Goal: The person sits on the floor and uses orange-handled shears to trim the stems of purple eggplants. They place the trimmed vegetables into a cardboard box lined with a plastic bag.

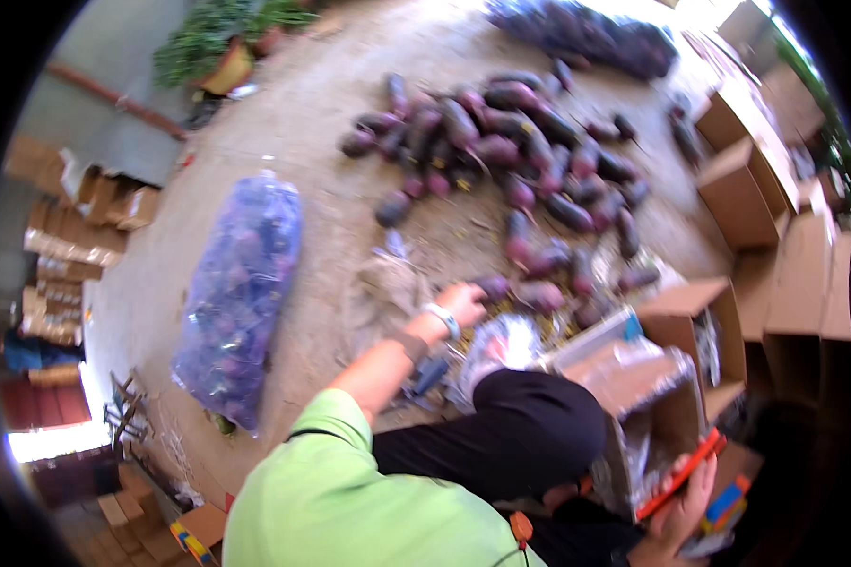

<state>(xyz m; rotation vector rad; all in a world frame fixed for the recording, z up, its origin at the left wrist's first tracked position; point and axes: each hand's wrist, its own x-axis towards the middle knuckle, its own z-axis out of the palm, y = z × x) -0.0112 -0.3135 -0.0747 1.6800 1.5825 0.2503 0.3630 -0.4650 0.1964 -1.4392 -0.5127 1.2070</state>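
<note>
My left hand (pixel 461 305) reaches out over the floor, with its fingertips at the end of a purple radish (pixel 494 287). Blur hides whether the fingers grip it. Low on the right, my right hand (pixel 681 496) holds a narrow, flat orange-red object (pixel 681 473); its exact kind is unclear. Beyond the left hand spreads a loose heap of dark purple radishes (pixel 496 150). A crumpled clear plastic bag (pixel 502 347) lies near my knee, and a beige cloth-like sack (pixel 393 283) lies beside the left hand.
A filled bluish plastic bag (pixel 241 298) lies on the left; another filled bag (pixel 588 35) lies at the far end. Open cardboard boxes (pixel 744 188) line the right, with a plastic-lined carton (pixel 663 418) by my knee. Stacked cartons (pixel 78 234) and potted plants (pixel 227 67) stand farther left.
</note>
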